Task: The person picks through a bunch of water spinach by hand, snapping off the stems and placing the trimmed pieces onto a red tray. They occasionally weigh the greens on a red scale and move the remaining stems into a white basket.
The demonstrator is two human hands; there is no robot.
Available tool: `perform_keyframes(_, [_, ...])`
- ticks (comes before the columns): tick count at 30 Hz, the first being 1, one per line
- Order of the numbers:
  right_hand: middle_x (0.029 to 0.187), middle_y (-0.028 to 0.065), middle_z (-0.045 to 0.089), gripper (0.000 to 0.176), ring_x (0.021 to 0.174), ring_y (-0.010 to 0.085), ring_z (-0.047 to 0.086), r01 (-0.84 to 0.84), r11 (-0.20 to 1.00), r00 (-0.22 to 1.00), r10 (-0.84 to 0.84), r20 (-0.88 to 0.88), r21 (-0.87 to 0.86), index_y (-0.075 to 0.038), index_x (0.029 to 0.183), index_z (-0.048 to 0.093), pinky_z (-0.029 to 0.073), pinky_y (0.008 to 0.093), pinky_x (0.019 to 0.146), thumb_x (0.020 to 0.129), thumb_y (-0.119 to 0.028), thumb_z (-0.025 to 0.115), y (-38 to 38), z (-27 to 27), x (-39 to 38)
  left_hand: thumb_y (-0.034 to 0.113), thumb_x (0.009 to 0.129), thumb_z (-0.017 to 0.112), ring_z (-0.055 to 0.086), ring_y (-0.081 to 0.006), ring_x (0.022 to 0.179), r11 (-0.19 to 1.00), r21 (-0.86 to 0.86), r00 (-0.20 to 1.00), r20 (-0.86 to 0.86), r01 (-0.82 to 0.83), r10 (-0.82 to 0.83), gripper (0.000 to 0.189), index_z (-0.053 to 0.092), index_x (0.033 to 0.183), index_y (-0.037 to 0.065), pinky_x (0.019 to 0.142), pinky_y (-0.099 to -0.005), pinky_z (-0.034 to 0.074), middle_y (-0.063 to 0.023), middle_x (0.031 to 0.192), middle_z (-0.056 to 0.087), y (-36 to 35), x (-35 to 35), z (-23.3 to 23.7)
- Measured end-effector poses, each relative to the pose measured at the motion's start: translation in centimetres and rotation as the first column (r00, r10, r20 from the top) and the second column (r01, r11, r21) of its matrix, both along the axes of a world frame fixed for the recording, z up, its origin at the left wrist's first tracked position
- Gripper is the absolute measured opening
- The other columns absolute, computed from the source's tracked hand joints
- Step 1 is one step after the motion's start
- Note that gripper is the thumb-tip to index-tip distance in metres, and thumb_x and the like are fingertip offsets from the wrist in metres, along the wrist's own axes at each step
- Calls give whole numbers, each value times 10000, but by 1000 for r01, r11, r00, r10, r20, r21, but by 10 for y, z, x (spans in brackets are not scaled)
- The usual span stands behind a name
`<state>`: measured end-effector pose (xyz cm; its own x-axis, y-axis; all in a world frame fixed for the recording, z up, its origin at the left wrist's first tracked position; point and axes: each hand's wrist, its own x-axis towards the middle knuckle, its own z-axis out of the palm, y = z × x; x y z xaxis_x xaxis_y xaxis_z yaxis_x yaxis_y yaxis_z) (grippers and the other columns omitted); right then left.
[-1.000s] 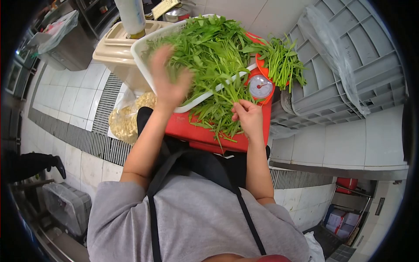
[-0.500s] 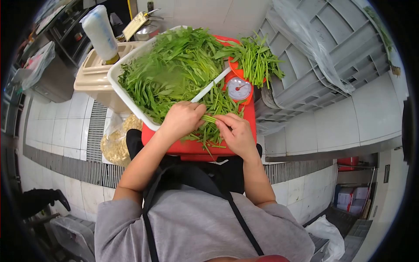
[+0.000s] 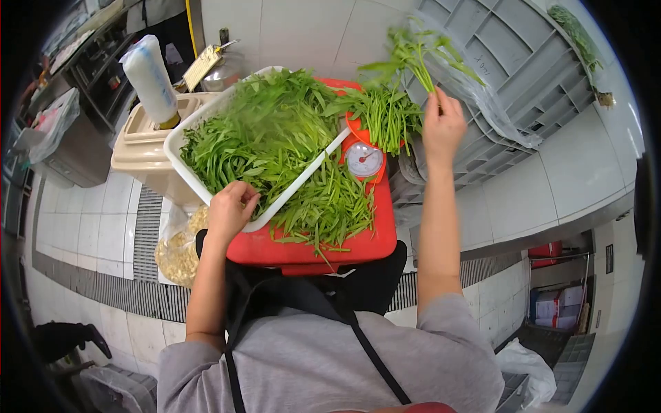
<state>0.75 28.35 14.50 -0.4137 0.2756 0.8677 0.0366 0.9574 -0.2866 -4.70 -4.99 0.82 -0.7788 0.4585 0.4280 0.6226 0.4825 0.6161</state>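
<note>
My right hand point(image 3: 443, 124) is raised at the upper right, its fingers closed on the stems of a small bunch of greens point(image 3: 415, 60). Below and left of it, more stems point(image 3: 389, 117) lie on the orange dial scale point(image 3: 364, 160). My left hand point(image 3: 233, 210) is at the near left edge of the white tray point(image 3: 200, 180), fingers curled; whatever they hold is hidden. Leafy greens point(image 3: 275, 131) fill the tray. A loose pile of greens point(image 3: 323, 210) lies on the red surface point(image 3: 275, 251) in front of me, between my hands.
A beige lidded bin point(image 3: 141, 151) with a plastic-wrapped roll point(image 3: 150, 79) stands left of the tray. Grey crates point(image 3: 530, 76) are at the upper right. A bag of pale yellow pieces point(image 3: 177, 255) sits low on the left. Part of another person point(image 3: 162, 14) shows at the top.
My right hand has moved up and right with a bunch of greens, away from my left hand. My left hand has let go of those stems and moved left to the tray's edge.
</note>
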Motion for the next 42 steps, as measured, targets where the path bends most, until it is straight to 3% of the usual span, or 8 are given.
perform_keyframes(5, [643, 214, 576, 221, 601, 370, 581, 280, 954, 857, -301, 420, 112, 16, 649, 582, 489, 424, 574, 755, -173, 534, 17, -104, -40, 108, 695, 639, 566, -214, 562, 1000, 20, 999, 40, 2, -3, 111, 546, 706, 48, 511, -307, 448, -66, 666, 559, -5, 11, -6])
perform_keyframes(18, [648, 220, 575, 322, 607, 378, 572, 284, 959, 829, -236, 507, -19, -9, 646, 607, 468, 420, 573, 774, -298, 542, -35, -83, -6, 141, 734, 618, 549, -227, 530, 999, 52, 998, 62, 15, -18, 137, 559, 666, 38, 486, -328, 432, -79, 620, 543, -3, 16, -14])
perform_keyframes(24, [679, 188, 576, 176, 632, 364, 559, -213, 888, 831, 383, 403, -407, -46, 802, 600, 434, 438, 580, 801, -200, 514, -84, -132, -24, 179, 789, 551, 529, -314, 551, 997, -66, 1000, -16, -27, 26, 170, 575, 688, 45, 490, -382, 411, -131, 585, 533, 8, 7, -28])
perform_keyframes(28, [695, 171, 594, 175, 664, 352, 572, -405, 889, 819, 457, 348, -213, -45, 774, 610, 452, 425, 598, 771, -210, 549, -101, -150, -73, 185, 771, 558, 564, -281, 586, 976, -91, 973, 108, -196, 206, 116, 587, 833, 91, 511, -370, 430, -106, 613, 565, 13, 9, -25])
perform_keyframes(30, [711, 167, 609, 179, 692, 341, 588, -130, 981, 570, 193, 798, -144, -38, 755, 621, 473, 409, 623, 724, -212, 591, -111, -148, -90, 196, 768, 560, 571, -257, 585, 975, -126, 978, 76, -185, 196, 160, 588, 901, 111, 516, -362, 432, -82, 613, 571, 12, 8, -30])
perform_keyframes(34, [721, 191, 610, 220, 705, 345, 600, -48, 998, 511, 63, 857, -44, -7, 720, 624, 487, 395, 647, 679, -222, 601, -113, -152, -106, 237, 754, 571, 579, -240, 588, 970, -194, 986, 44, -150, 161, 181, 596, 876, 107, 539, -351, 452, -59, 642, 592, 10, 6, -34])
perform_keyframes(41, [619, 81, 600, 250, 498, 133, 533, -106, 713, 660, 572, 488, -693, 26, 688, 593, 415, 252, 481, 696, -217, 652, -107, -107, -23, 229, 759, 583, 554, -191, 523, 984, -129, 985, 110, -119, 134, 203, 600, 899, 83, 503, -306, 440, -52, 630, 586, 13, 5, -32])
perform_keyframes(42, [619, 81, 600, 250, 498, 133, 533, -101, 713, 660, 569, 489, -693, 26, 688, 593, 415, 252, 481, 696, -217, 652, -109, -104, -8, 235, 775, 580, 544, -149, 542, 994, 67, 953, 295, -87, 64, 231, 597, 935, 69, 508, -274, 437, -40, 665, 596, 17, 6, -29])
